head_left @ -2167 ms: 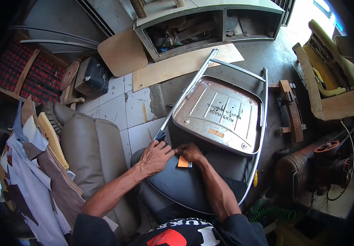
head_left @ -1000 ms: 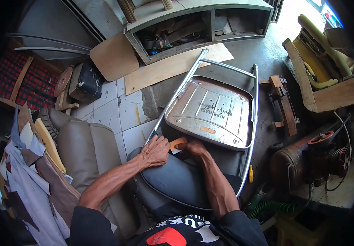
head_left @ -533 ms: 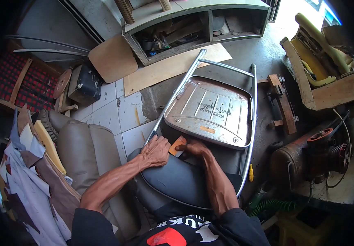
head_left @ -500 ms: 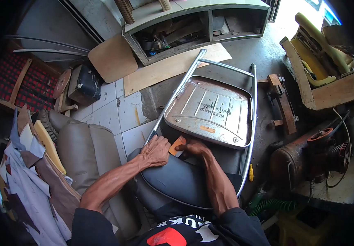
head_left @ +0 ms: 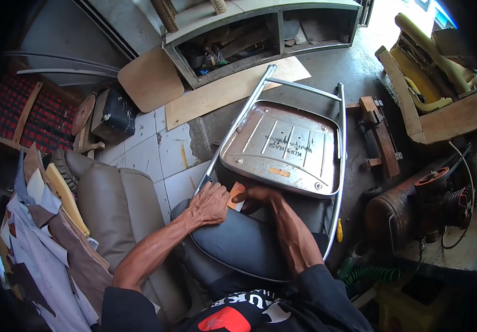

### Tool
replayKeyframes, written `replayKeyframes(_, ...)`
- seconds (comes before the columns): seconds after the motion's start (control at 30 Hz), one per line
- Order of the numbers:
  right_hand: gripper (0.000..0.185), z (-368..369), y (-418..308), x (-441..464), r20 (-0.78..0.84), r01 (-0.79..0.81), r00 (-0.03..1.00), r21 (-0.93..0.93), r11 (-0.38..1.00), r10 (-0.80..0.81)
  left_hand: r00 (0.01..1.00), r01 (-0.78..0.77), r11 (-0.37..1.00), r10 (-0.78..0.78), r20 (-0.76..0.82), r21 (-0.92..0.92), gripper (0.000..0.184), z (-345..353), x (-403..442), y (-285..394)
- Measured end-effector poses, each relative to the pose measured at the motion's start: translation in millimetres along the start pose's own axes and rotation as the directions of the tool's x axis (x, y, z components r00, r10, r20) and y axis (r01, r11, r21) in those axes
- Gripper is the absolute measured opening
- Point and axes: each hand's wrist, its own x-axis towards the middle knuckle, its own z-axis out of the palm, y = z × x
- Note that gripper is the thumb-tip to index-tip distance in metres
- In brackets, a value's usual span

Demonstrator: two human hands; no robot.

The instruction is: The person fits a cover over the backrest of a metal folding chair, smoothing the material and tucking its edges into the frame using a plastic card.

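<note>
A metal folding chair with a tubular frame lies in front of me. Its worn seat pan shows its bare underside with dark handwriting. Closer to my body is the chair's black padded backrest. My left hand is closed over the far edge of that backrest, beside the left tube, with its fingertips hidden. Between my two hands is a flat orange piece with a pale edge. My right hand grips it at the backrest's edge; its exact kind is unclear.
A brown cushioned seat and stacked fabric pieces are at left. On the right are a wooden clamp-like piece, a rusty compressor, a yellow-handled tool and a green coiled hose. A low cabinet stands ahead.
My right hand has shifted slightly left and its wrist has turned, with the orange piece still in it. My left hand stays at the backrest's edge. The view has moved slightly.
</note>
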Motion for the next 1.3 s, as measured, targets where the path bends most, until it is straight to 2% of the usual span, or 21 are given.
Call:
replayKeyframes(0.07,0.040,10,-18,-18,-0.094,-0.025,0.996,-0.187,0.982,0.008,0.999,-0.031,0.999,0.031,0.011,0.030,0.012,-3,2,0)
replayKeyframes(0.1,0.030,-6,20,22,-0.126,-0.083,0.990,-0.219,0.972,0.057,0.999,-0.032,0.999,0.033,-0.014,0.023,0.012,-6,0,6)
replayKeyframes(0.13,0.030,3,14,10,-0.136,-0.097,0.988,-0.219,0.971,0.068,0.999,-0.033,0.999,0.033,-0.042,0.016,0.012,-6,0,12)
replayKeyframes(0.17,0.026,9,6,-2,-0.250,-0.094,0.966,-0.571,0.816,-0.064,0.996,-0.056,0.998,0.057,-0.064,0.017,0.014,-3,0,17)
replayKeyframes(0.2,0.023,18,-3,-23,-0.297,-0.140,0.930,-0.830,0.539,-0.216,0.996,-0.065,0.998,0.065,-0.067,0.002,0.014,2,0,27)
replayKeyframes(0.23,0.020,30,-3,-49,-0.374,-0.039,0.859,-0.728,0.684,-0.349,0.988,-0.124,0.988,0.114,-0.102,-0.093,0.014,7,-1,41)
replayKeyframes(0.27,0.020,34,-4,-67,-0.384,-0.053,0.858,-0.726,0.685,-0.341,0.977,-0.184,0.967,0.159,-0.144,-0.178,0.014,12,-1,54)
replayKeyframes(0.33,0.019,26,-8,-91,-0.468,0.022,0.758,-0.679,0.734,-0.455,0.973,-0.190,0.957,0.153,-0.175,-0.220,0.014,16,3,70)
replayKeyframes(0.37,0.019,20,-1,-100,-0.458,0.110,0.700,-0.688,0.717,-0.547,0.981,-0.136,0.954,0.092,-0.170,-0.266,0.016,18,2,75)
replayKeyframes(0.43,0.021,25,-10,-129,-0.476,0.052,0.708,-0.701,0.711,-0.521,0.987,-0.051,0.942,-0.002,-0.159,-0.331,0.016,23,-3,81)
replayKeyframes(0.5,0.021,18,-8,-143,-0.467,0.020,0.715,-0.730,0.683,-0.520,0.990,-0.059,0.942,0.013,-0.138,-0.331,0.016,24,-1,78)
replayKeyframes(0.57,0.026,17,0,-151,-0.554,0.040,0.706,-0.590,0.806,-0.441,0.993,-0.060,0.942,0.021,-0.120,-0.329,0.016,24,0,78)
replayKeyframes(0.6,0.026,17,2,-152,-0.550,0.038,0.707,-0.598,0.801,-0.444,0.995,-0.041,0.946,0.009,-0.102,-0.322,0.016,27,2,77)
replayKeyframes(0.67,0.027,20,9,-155,-0.642,0.068,0.641,-0.498,0.864,-0.421,0.997,-0.021,0.946,-0.006,-0.082,-0.323,0.017,33,5,78)
replayKeyframes(0.77,0.029,24,10,-155,-0.645,0.080,0.655,-0.459,0.885,-0.394,0.998,0.013,0.959,-0.029,-0.052,-0.283,0.018,40,13,78)
replayKeyframes(0.9,0.027,20,15,-148,-0.644,0.075,0.639,-0.493,0.867,-0.421,0.998,0.041,0.963,-0.050,-0.027,-0.268,0.021,46,27,76)
replayKeyframes(0.97,0.033,8,32,-137,-0.599,0.145,0.726,-0.349,0.926,-0.339,0.998,0.048,0.961,-0.056,-0.024,-0.271,0.022,54,30,74)
replayKeyframes(1.0,0.033,6,30,-136,-0.599,0.141,0.728,-0.347,0.927,-0.335,0.996,0.086,0.958,-0.089,-0.001,-0.273,0.023,57,33,74)
replayKeyframes(1.07,0.044,1,23,-132,-0.585,-0.147,0.798,-0.416,0.897,-0.141,0.993,0.121,0.954,-0.119,0.023,-0.273,0.024,61,36,71)
replayKeyframes(1.17,0.048,-6,32,-122,-0.619,-0.155,0.774,-0.392,0.907,-0.135,0.993,0.096,0.948,-0.111,-0.034,-0.304,0.027,60,39,70)
replayKeyframes(1.3,0.051,-9,28,-119,-0.647,-0.114,0.747,-0.354,0.928,-0.155,0.982,0.186,0.922,-0.159,0.106,-0.338,0.033,64,49,66)
